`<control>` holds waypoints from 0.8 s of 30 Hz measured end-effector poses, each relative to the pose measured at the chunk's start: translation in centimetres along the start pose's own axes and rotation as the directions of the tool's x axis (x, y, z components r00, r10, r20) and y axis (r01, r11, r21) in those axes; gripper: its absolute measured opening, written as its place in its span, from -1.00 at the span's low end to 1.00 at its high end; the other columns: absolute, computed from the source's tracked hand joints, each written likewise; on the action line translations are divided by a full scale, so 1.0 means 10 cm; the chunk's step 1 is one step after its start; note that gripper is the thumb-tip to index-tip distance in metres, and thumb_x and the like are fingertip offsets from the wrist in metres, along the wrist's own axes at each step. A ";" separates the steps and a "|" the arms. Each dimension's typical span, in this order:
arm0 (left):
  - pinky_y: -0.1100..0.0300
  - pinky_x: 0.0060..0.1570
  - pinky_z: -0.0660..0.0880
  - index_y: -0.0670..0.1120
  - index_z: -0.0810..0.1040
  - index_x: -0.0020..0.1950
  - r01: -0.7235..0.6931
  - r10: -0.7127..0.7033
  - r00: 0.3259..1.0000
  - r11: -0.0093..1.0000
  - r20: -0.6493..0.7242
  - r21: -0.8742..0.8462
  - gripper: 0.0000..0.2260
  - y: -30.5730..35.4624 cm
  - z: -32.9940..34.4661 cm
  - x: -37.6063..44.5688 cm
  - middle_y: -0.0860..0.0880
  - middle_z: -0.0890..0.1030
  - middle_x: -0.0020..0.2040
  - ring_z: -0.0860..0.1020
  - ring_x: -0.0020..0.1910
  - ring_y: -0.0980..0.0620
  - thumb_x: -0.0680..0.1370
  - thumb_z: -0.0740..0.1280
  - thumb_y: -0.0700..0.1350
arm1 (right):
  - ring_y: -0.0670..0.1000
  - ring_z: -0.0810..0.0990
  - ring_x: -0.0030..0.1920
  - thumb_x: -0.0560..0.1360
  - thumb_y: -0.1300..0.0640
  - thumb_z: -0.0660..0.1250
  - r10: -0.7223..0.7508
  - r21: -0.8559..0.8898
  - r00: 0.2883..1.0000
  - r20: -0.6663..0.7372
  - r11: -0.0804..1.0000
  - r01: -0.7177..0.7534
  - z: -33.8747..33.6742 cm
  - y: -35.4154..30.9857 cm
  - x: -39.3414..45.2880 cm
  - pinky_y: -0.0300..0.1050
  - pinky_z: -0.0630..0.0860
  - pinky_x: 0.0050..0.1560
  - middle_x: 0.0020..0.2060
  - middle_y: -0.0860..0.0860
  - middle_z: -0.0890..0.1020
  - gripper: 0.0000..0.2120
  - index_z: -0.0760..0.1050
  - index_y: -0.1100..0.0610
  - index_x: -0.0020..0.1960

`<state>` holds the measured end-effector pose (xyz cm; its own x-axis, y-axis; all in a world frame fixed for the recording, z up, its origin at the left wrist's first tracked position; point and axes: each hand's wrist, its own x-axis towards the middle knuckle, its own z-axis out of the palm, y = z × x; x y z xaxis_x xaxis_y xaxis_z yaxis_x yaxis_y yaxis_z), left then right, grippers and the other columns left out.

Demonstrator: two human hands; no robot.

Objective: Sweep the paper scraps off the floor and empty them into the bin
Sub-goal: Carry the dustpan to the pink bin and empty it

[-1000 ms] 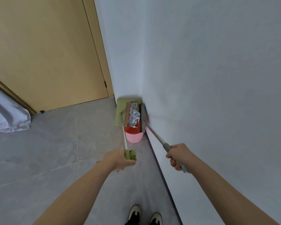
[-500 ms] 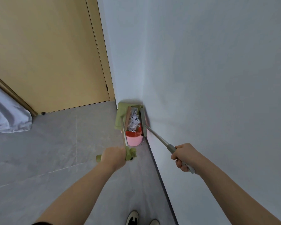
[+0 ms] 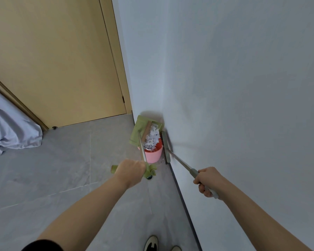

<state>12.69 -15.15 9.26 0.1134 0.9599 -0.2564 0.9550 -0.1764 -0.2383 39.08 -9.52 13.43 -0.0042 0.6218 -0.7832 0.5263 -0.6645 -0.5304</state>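
Plastic made up most of it: a matte green dustpan (image 3: 136,132) with a slim metal shaft was tipped over a smooth pink bin (image 3: 153,156) in the corner, and shredded white paper scraps (image 3: 152,138) lay heaped in the pan and the bin's red-lined mouth. The left hand (image 3: 131,170) was curled round the dustpan's green grip; the right hand (image 3: 208,181) clasped the grey handle of the broom (image 3: 166,147), whose flat head stood against the white wall (image 3: 243,87) just beside the bin. The floor (image 3: 62,169) was of grey matte tile. Compared with a second earlier, the pan had tilted further and the right hand had drawn back.
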 end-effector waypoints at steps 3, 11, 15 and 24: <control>0.16 -0.29 0.35 -0.12 0.49 0.10 -0.004 0.004 1.000 1.000 0.011 0.007 -0.79 0.03 -0.04 -0.02 -0.08 0.64 -0.06 0.64 -0.12 -0.12 0.59 0.10 -0.25 | -0.03 0.37 -0.54 0.47 0.45 0.22 0.003 0.043 1.000 0.018 0.999 -0.004 0.01 -0.05 -0.02 -0.28 0.29 -0.57 -0.35 0.14 0.46 -0.79 0.51 0.25 0.02; 0.22 -0.51 0.12 -0.14 0.51 0.02 -0.085 0.082 0.996 0.994 0.042 0.064 -0.86 0.00 -0.15 -0.10 -0.08 0.62 -0.14 0.63 -0.20 -0.07 0.57 0.17 -0.25 | -0.07 0.34 -0.59 0.48 0.46 0.22 0.028 0.166 0.999 0.032 0.986 -0.033 -0.05 -0.23 -0.07 -0.33 0.22 -0.64 -0.35 0.10 0.41 -0.78 0.48 0.31 0.09; 0.18 -0.47 0.23 -0.15 0.48 0.07 -0.110 0.109 0.994 0.991 0.029 0.073 -0.79 -0.02 -0.12 -0.11 -0.06 0.46 -0.25 0.51 -0.27 -0.06 0.63 0.06 -0.26 | -0.08 0.34 -0.61 0.49 0.46 0.22 0.014 0.194 0.999 0.042 0.981 -0.022 -0.06 -0.33 -0.11 -0.33 0.22 -0.65 -0.37 0.09 0.40 -0.80 0.47 0.31 0.08; 0.19 -0.47 0.24 -0.15 0.46 0.05 -0.148 0.147 0.989 0.988 0.029 0.041 -0.80 -0.05 -0.07 -0.11 0.00 0.27 -0.36 0.43 -0.32 -0.02 0.63 0.05 -0.26 | -0.08 0.33 -0.60 0.49 0.45 0.22 -0.002 0.175 1.000 0.031 0.985 -0.003 -0.05 -0.45 -0.15 -0.34 0.22 -0.65 -0.38 0.08 0.39 -0.80 0.48 0.32 0.09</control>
<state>12.30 -15.98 10.36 0.2447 0.9169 -0.3154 0.9155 -0.3256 -0.2363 37.16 -7.24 17.11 -0.0316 0.6100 -0.7918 0.3692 -0.7290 -0.5764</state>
